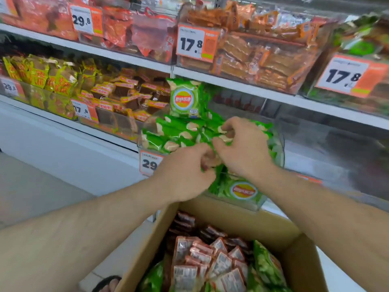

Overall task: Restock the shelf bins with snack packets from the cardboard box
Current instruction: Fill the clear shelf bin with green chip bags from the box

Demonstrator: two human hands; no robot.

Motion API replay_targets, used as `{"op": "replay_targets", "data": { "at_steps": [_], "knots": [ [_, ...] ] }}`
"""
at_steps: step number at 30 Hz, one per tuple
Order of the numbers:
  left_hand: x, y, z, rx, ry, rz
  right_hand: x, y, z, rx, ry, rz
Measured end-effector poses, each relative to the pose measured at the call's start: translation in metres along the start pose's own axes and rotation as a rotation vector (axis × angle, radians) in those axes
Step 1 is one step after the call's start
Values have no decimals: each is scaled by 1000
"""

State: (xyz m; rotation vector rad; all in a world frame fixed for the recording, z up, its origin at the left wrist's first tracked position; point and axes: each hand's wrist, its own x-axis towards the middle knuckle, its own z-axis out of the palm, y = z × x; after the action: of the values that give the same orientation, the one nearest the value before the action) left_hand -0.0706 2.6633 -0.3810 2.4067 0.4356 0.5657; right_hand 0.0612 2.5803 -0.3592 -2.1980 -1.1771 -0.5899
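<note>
Both the left hand (185, 171) and right hand (242, 148) pinch green snack packets (181, 131) over the clear shelf bin (280, 144), probably tidying the pile, the cardboard box (237, 216) waiting just below.

Left hand (185, 171) fingertips are blurring into green packets (181, 131), grip unclear. Price tag (150, 163) is showing only "29", rest behind the wrist. Cardboard box (231, 216) is getting cut off at btm edge.
</note>
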Motion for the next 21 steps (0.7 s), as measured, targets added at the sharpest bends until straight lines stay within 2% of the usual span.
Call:
{"op": "replay_targets", "data": {
  "at_steps": [1, 3, 6, 7, 8, 11, 13, 15, 17, 21],
  "knots": [
    [-8, 1, 9, 36, -92, 13, -23, 0, -9, 43, 48, -81],
    [-23, -3, 30, 92, -271, 51, -70, 2, -17, 114, 27, -163],
    [-38, -14, 60, 169, -496, 86, -132, 16, -8, 143, -109, -110],
    [-42, -16, 68, 201, -569, 72, -149, 24, -1, 103, -253, -51],
    [-44, -17, 75, 219, -627, 54, -165, 34, 7, 25, -467, 24],
    [-47, -15, 89, 215, -736, 48, -197, 64, 21, -404, -1151, 132],
    [-49, -16, 98, 197, -788, 44, -210, 80, 23, -672, -1463, 98],
    [-50, -18, 105, 184, -820, 42, -220, 94, 24, -837, -1665, 27],
    [-51, -19, 108, 180, -838, 42, -228, 105, 24, -863, -1695, -72],
    [-48, -25, 107, 160, -865, -4, -220, 107, 24, -765, -1509, -195]
  ]
}}
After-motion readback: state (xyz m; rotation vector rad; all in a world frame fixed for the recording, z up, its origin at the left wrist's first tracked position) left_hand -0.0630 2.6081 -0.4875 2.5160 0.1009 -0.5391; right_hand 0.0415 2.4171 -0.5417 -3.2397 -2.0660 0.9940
